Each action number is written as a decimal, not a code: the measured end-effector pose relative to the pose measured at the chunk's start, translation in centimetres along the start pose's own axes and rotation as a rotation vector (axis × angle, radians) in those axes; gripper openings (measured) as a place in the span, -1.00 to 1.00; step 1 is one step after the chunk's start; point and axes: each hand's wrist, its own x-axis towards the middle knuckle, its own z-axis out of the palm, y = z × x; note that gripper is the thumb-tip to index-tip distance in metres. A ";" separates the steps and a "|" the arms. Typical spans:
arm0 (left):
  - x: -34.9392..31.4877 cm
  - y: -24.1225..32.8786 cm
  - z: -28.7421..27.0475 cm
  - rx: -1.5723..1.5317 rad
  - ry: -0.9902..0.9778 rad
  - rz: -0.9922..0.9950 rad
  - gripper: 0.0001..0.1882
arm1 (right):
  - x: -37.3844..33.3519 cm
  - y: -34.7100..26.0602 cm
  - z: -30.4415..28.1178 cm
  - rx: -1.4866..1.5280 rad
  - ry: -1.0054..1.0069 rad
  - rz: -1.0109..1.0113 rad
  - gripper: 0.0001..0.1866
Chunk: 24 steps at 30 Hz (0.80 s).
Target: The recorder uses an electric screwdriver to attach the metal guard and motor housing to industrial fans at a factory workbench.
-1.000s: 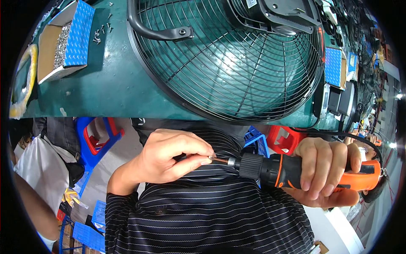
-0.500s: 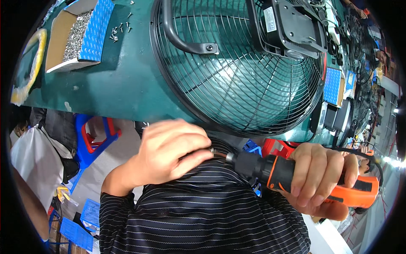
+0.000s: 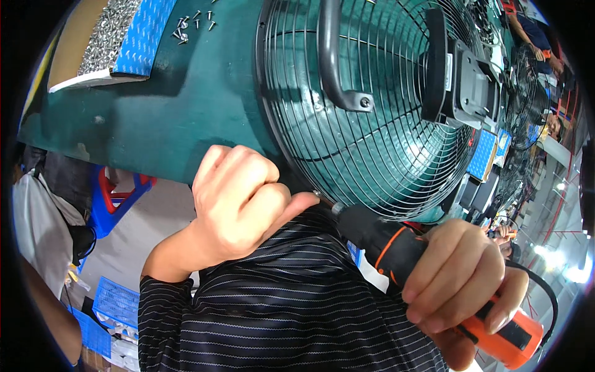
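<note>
My right hand [image 3: 458, 279] is wrapped around an orange and black electric screwdriver [image 3: 378, 239], which slants up to the left. At the end of its bit is a small silvery screw [image 3: 317, 193]. The fingers of my left hand [image 3: 238, 201] are curled, and its thumb tip presses at that screw; the inside of the grip is hidden. Just beyond both hands, a large round black wire fan guard [image 3: 384, 149] lies on the green table [image 3: 124, 139]. It carries a curved black tube handle [image 3: 330, 56] and a black box-shaped housing [image 3: 468, 84].
A blue and white cardboard box [image 3: 141, 46] full of screws stands at the far left, with several loose screws [image 3: 183, 28] beside it. Another blue box [image 3: 482, 155] is right of the guard. Below the table's left edge stands a blue and red stool [image 3: 108, 201]. People work at the far right.
My left hand has closed into a tighter curl with its thumb at the bit tip. The screwdriver has tilted, its tip higher and its rear end lower. The view has shifted, moving the guard rightward.
</note>
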 end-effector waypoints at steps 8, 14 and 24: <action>0.4 -0.5 -0.2 -0.065 -0.051 -0.036 -0.52 | 2.2 -0.3 0.7 -0.057 -0.093 0.176 -0.46; 0.4 -0.8 0.3 -0.123 -0.025 -0.087 -0.54 | 3.5 0.2 0.6 -0.099 -0.202 0.254 -0.46; 0.5 -1.0 -0.1 -0.097 -0.028 -0.110 -0.57 | 4.1 1.7 0.4 -0.087 -0.179 0.177 -0.57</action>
